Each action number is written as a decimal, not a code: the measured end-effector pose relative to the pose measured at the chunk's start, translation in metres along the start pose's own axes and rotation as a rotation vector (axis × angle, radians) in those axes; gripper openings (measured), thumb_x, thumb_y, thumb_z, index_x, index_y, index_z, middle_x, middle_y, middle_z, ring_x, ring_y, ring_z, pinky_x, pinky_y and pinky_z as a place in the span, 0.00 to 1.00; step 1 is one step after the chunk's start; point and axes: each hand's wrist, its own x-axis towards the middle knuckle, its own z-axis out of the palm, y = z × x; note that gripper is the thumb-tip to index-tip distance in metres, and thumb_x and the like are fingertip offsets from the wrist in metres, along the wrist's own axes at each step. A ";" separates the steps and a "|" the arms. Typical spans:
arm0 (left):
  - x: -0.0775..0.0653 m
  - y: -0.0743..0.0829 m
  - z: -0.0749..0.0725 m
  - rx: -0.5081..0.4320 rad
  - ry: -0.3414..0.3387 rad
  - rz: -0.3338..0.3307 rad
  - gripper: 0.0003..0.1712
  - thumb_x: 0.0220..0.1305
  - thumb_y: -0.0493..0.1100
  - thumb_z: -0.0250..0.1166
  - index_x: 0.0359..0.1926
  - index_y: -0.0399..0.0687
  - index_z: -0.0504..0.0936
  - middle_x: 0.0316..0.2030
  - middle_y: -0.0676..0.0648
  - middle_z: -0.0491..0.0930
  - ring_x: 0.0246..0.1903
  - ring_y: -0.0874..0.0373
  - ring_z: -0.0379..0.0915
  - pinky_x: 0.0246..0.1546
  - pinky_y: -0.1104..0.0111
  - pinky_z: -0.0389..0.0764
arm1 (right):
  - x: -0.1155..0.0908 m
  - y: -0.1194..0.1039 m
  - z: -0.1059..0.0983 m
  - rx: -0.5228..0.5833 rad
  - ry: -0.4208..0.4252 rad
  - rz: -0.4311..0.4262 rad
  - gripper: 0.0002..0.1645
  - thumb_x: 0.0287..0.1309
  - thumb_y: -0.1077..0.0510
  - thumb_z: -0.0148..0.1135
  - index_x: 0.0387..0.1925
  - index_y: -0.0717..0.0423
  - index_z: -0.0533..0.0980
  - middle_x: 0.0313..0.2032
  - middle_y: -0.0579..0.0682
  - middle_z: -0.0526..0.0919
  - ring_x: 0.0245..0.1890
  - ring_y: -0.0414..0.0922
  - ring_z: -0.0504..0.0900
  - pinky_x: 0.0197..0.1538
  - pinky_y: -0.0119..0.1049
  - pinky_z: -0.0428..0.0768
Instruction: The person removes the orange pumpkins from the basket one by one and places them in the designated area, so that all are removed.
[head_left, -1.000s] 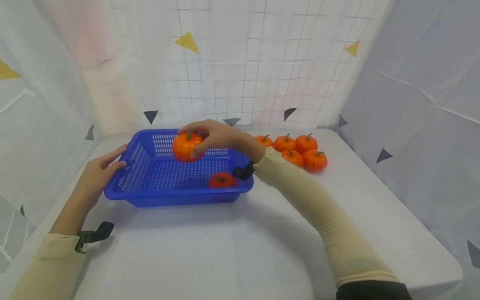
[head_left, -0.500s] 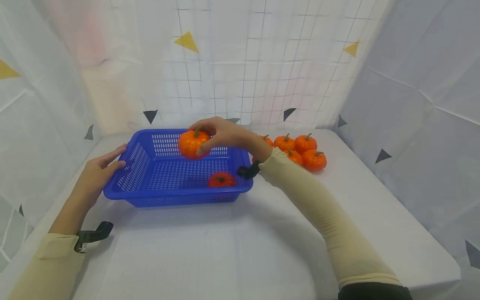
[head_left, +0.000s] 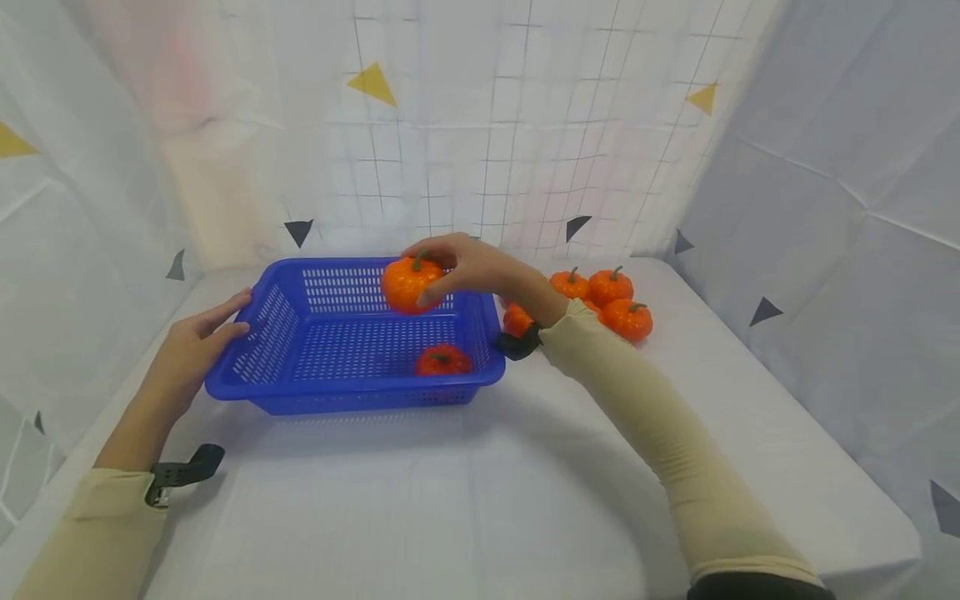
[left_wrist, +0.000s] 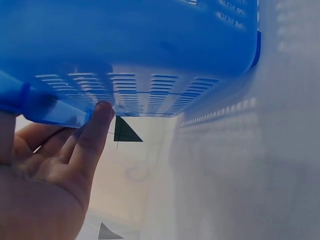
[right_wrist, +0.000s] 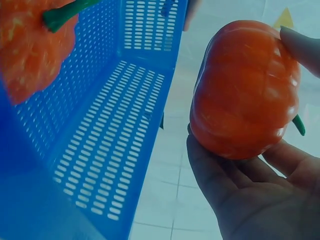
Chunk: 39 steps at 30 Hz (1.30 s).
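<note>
My right hand [head_left: 476,268] grips a shiny orange pumpkin [head_left: 407,285] with a green stem, held above the back right part of a blue plastic basket [head_left: 358,385]. In the right wrist view, thumb and fingertips press opposite sides of this pumpkin [right_wrist: 245,92]. A second, redder pumpkin [head_left: 444,361] lies inside the basket at its front right corner. On the basket's left rim, my left hand [head_left: 191,350] holds on, its fingers partly hidden behind the edge. The left wrist view has those fingers [left_wrist: 97,127] against the slotted outer wall [left_wrist: 150,45], under the rim.
Several more orange pumpkins [head_left: 628,320] stand grouped on the white-covered table [head_left: 360,508], right of the basket; my right forearm hides part of them. White sheeting [head_left: 450,150] with grid lines and triangles hangs behind, with grey-white side sheets.
My right hand has moved rightward over the basket with the pumpkin in its grip, rising slightly. The left hand, the basket and the pumpkin lying in it have stayed in place.
</note>
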 end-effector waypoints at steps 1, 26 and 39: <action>0.000 0.000 0.000 -0.005 -0.003 -0.003 0.36 0.81 0.56 0.54 0.81 0.53 0.58 0.80 0.43 0.53 0.77 0.34 0.47 0.69 0.34 0.57 | -0.002 0.001 -0.001 0.001 0.008 -0.004 0.41 0.52 0.53 0.79 0.69 0.48 0.76 0.56 0.46 0.84 0.55 0.46 0.80 0.58 0.42 0.81; -0.001 -0.001 0.000 -0.019 -0.006 0.000 0.35 0.81 0.56 0.54 0.81 0.54 0.57 0.80 0.43 0.53 0.77 0.35 0.46 0.70 0.36 0.56 | -0.064 0.018 -0.020 -0.003 0.130 0.092 0.45 0.54 0.53 0.78 0.73 0.51 0.71 0.57 0.50 0.82 0.58 0.48 0.78 0.61 0.47 0.79; -0.002 0.001 0.001 -0.009 0.004 -0.002 0.36 0.81 0.57 0.54 0.81 0.53 0.58 0.79 0.41 0.53 0.77 0.34 0.45 0.69 0.34 0.55 | -0.090 0.030 -0.023 0.042 0.218 0.152 0.43 0.51 0.51 0.81 0.70 0.44 0.75 0.59 0.48 0.81 0.58 0.49 0.78 0.62 0.49 0.79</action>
